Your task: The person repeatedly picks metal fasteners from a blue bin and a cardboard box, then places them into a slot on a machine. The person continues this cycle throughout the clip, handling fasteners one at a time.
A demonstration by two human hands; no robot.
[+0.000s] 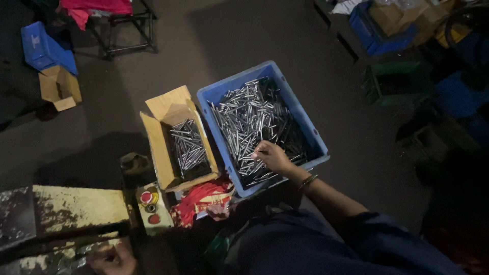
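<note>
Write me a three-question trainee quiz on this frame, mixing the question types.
1. True or false: the right hand is inside the blue crate of metal rods.
2. Multiple choice: the rods in the cardboard box lie A) heaped up to the rim, B) as a small pile on its bottom, C) standing on end.
3. Short answer: where is the left hand?

Key
1. True; its fingertips pinch at a rod in the crate's near part.
2. B.
3. At the bottom left of the view, by the worn yellow machine surface, near the small box with red buttons; whether its grip holds anything is too dark to tell.
</note>
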